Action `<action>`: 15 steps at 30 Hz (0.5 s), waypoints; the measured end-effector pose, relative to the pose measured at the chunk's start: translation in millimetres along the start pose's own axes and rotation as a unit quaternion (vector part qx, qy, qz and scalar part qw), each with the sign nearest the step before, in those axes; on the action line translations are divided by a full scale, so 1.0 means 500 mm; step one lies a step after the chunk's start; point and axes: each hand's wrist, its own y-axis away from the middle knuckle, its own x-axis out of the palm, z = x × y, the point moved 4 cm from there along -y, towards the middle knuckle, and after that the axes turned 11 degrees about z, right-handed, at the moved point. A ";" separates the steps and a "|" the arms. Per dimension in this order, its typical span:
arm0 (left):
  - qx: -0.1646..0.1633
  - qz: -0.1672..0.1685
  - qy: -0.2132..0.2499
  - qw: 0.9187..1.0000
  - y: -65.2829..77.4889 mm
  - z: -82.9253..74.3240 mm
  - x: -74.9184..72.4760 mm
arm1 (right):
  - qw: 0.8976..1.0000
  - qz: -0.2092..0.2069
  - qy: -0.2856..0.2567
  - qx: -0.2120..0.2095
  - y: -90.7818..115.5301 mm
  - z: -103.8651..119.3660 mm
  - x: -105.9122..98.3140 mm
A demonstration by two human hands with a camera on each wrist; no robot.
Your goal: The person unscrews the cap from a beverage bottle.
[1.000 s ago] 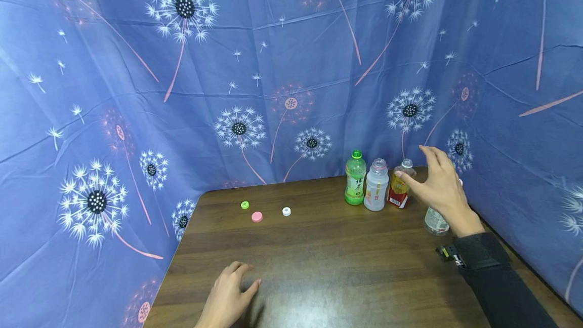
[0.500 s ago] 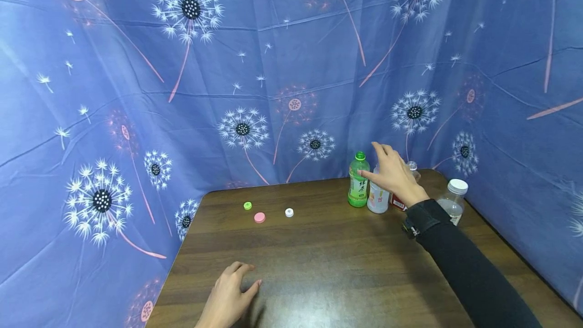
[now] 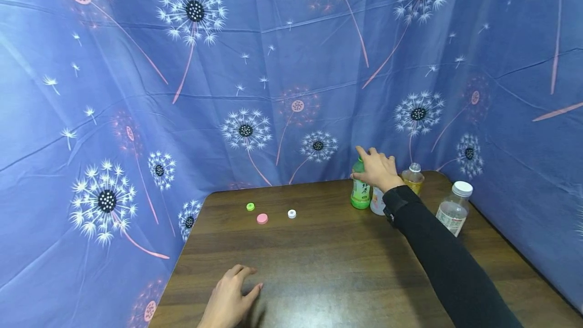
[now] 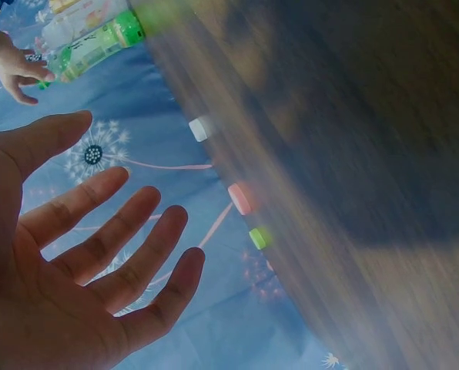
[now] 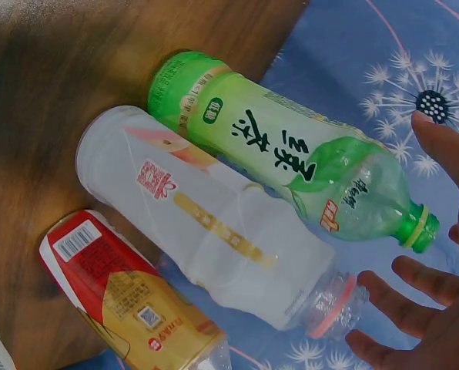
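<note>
My right hand (image 3: 379,170) reaches over the back of the table, thumb and fingers spread on either side of the neck of an uncapped green tea bottle (image 3: 361,195). In the right wrist view a gap shows between the fingers and that neck. Beside it stands an uncapped whitish drink bottle (image 5: 206,212) with a pink neck ring, its mouth close to the lower fingers. A red and yellow drink bottle (image 5: 129,289) is third in line. Toward the front left, my left hand (image 3: 229,295) holds nothing, its fingers relaxed and apart, low over the table.
A green cap (image 3: 250,206), a pink cap (image 3: 262,218) and a white cap (image 3: 292,213) lie on the wooden table (image 3: 319,252), back left. A clear bottle with a white lid (image 3: 454,209) stands at the right. A blue dandelion-print cloth (image 3: 282,70) hangs behind.
My right hand has moved left from near the white-lidded bottle, past the red and yellow bottle, to the green tea bottle's neck. The left hand has stayed put.
</note>
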 end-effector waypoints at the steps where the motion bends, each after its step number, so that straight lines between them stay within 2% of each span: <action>1: -0.001 0.003 -0.001 1.000 0.001 0.001 0.000 | 1.000 0.002 0.000 0.000 -0.003 0.002 0.001; 10: 0.006 0.003 -0.003 1.000 0.010 0.006 0.003 | 0.999 0.030 -0.022 0.013 -0.023 0.005 0.014; 15: -0.002 0.012 0.003 1.000 0.011 0.013 0.002 | 0.998 0.035 -0.035 0.028 -0.037 -0.004 0.022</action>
